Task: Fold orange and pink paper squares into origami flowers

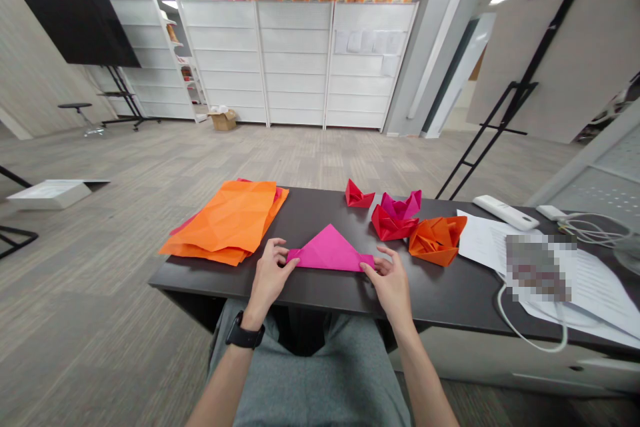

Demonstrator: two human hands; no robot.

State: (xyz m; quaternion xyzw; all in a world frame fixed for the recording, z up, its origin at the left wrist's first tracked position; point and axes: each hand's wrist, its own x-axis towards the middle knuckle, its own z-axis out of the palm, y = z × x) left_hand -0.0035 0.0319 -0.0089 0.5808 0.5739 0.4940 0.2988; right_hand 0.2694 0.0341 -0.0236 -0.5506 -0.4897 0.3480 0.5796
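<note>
A sheet of pink origami paper point(329, 248), folded into a triangle with a band along its lower edge, is held near the front of the dark table. My left hand point(273, 273) pinches the left end of the band between thumb and fingers. At the opposite end, my right hand point(391, 278) grips the band the same way. The triangle's peak points away from me. To the right of the paper sit folded paper boats: a small red one point(359, 195), a magenta one point(403, 204), another red one point(393, 223) and an orange one point(438, 241).
Left of my hands lies a stack of orange paper sheets point(233, 217) with some pink edges. Printed papers point(595, 280), a white remote control point(506, 212) and white cables point(595, 227) cover the right side of the dark table point(315, 210). A blurred-out object rests on the papers.
</note>
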